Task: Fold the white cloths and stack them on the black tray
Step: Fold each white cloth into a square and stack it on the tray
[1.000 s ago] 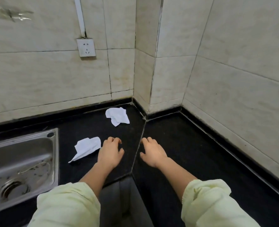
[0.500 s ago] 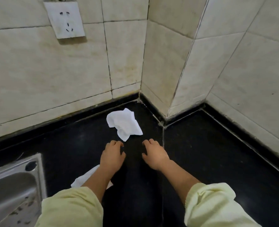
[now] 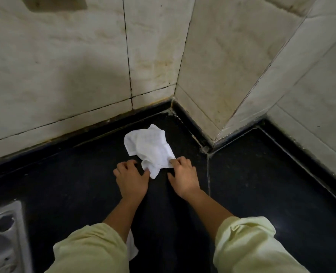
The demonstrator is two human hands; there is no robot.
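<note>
Here, in the head view, a crumpled white cloth (image 3: 149,146) is being seen lying on the black countertop (image 3: 64,184), close to the inner corner where the counter is being met by the tiled wall (image 3: 64,66). The cloth is lying bunched and unfolded, with creased layers heaped over one another.

It is being touched at its near edge from both sides. The left hand (image 3: 131,181) is being held palm down just beside the near left edge. Its fingers are being held bent with their tips on the counter, and its thumb is being laid against the cloth. The right hand (image 3: 184,174) is being held palm down at the near right corner. Its bent fingertips are being rested on the cloth, while its thumb is being stretched out over bare counter, apart from the fabric. Whether the fabric is actually being pinched by either hand cannot be told.

A second white cloth (image 3: 132,247) is being largely hidden beneath the left forearm and the left sleeve (image 3: 88,251), well apart from the first, and only a strip of it is being shown. The right sleeve (image 3: 248,245) is being worn pushed up above the wrist. A steel sink (image 3: 5,237), set into the same counter, is being cut off by the lower left edge of the frame.
</note>
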